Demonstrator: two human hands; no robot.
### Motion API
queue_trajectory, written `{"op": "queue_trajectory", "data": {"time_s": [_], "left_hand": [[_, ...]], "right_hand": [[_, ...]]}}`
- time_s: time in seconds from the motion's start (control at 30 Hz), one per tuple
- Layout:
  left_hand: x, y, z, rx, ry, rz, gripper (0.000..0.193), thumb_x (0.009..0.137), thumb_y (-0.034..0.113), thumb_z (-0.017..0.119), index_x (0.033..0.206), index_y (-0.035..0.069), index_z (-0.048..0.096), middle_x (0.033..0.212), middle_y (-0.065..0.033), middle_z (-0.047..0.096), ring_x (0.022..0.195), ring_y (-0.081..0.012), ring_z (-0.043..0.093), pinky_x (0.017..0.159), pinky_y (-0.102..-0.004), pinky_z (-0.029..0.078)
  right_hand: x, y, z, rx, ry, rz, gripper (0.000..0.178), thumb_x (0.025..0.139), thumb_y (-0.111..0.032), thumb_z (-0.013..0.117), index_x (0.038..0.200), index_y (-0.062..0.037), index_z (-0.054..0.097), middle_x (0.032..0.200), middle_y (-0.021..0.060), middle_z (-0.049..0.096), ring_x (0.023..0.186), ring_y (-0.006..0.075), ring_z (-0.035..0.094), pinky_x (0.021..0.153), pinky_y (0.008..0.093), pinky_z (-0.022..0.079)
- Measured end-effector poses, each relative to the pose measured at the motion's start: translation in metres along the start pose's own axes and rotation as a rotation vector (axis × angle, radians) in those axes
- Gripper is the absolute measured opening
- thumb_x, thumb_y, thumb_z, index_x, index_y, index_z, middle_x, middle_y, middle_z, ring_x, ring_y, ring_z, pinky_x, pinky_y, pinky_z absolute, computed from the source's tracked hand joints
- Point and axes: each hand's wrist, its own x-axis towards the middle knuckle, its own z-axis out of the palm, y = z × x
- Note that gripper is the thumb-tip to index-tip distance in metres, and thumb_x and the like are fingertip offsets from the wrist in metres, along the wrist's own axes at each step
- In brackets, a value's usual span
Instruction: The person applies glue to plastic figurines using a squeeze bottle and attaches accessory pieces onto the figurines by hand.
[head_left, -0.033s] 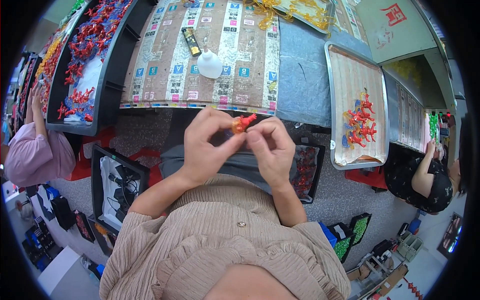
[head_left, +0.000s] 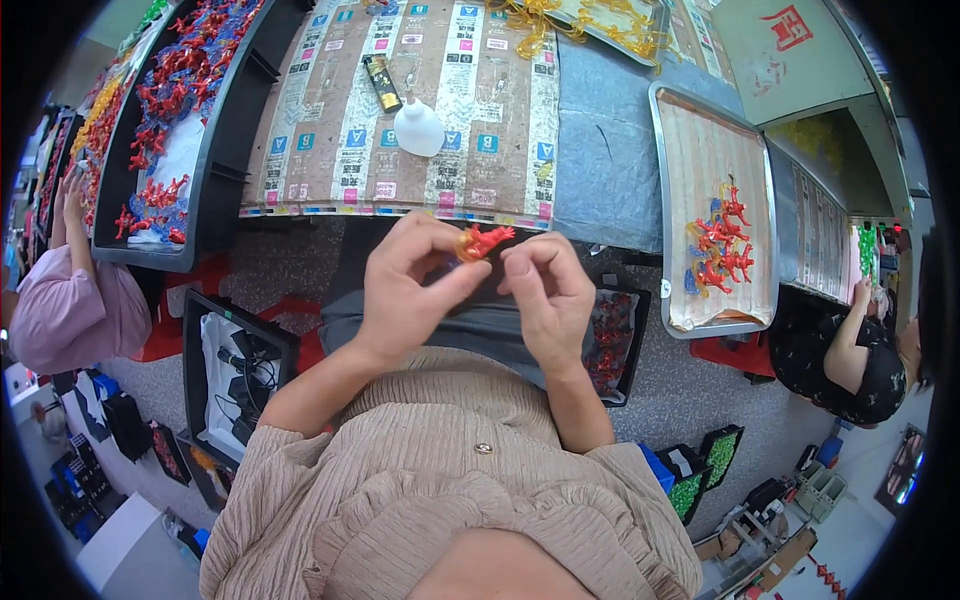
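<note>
My left hand (head_left: 408,290) is closed over the lap, its thumb and fingers pinching a small red plastic figure (head_left: 488,240) with a translucent orange part. A bit of blue shows below it, partly hidden by the fingers. Just right of the figure, my right hand (head_left: 548,305) has thumb and forefinger pressed together, a small gap away from it. Whatever those fingertips hold is too small or hidden to name. Similar red figures with blue and orange parts (head_left: 718,245) lie in a metal tray (head_left: 700,140) on the right.
The patterned table (head_left: 330,120) carries a white squeeze bottle (head_left: 420,130) and a slim black-and-gold object (head_left: 381,83). At left stands a black crate (head_left: 225,170) of red and blue pieces. Yellow pieces (head_left: 535,25) lie at the back. Co-workers sit on both sides.
My right fingertips have drawn slightly away to the right from the red figure, which now shows more fully. My left hand keeps its pinch on the figure, which has tilted a little.
</note>
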Motion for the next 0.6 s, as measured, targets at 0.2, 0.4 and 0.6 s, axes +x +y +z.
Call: {"op": "queue_trajectory", "data": {"time_s": [0.2, 0.4, 0.6], "left_hand": [[-0.005, -0.011, -0.01, -0.953, -0.165, -0.632, 0.036, 0.083, 0.016, 0.073, 0.113, 0.003, 0.058, 0.111, -0.0095, 0.063, 0.104, -0.0184, 0.061, 0.094, -0.0355, 0.05], [-0.006, -0.013, -0.012, -1.054, -0.212, -0.669, 0.048, 0.08, 0.026, 0.074, 0.119, 0.006, 0.055, 0.112, -0.0088, 0.062, 0.107, -0.0201, 0.061, 0.094, -0.0364, 0.051], [-0.006, -0.01, -0.009, -1.093, -0.212, -0.732, 0.051, 0.08, 0.028, 0.074, 0.122, 0.008, 0.054, 0.113, -0.0082, 0.062, 0.107, -0.0214, 0.06, 0.094, -0.0357, 0.052]], "right_hand": [[-0.002, -0.006, -0.01, -0.07, -0.089, 0.073, 0.009, 0.087, -0.003, 0.066, 0.094, 0.0012, 0.065, 0.093, 0.0045, 0.058, 0.081, 0.0093, 0.06, 0.069, 0.0212, 0.049], [-0.003, -0.007, -0.011, -0.064, -0.17, 0.036, 0.01, 0.085, -0.006, 0.069, 0.093, 0.0008, 0.067, 0.091, 0.0044, 0.06, 0.081, 0.0097, 0.061, 0.07, 0.0217, 0.05], [-0.004, -0.009, -0.015, 0.035, -0.207, 0.163, 0.01, 0.087, -0.008, 0.067, 0.094, 0.0002, 0.068, 0.091, 0.0049, 0.061, 0.084, 0.011, 0.061, 0.074, 0.0223, 0.049]]}}
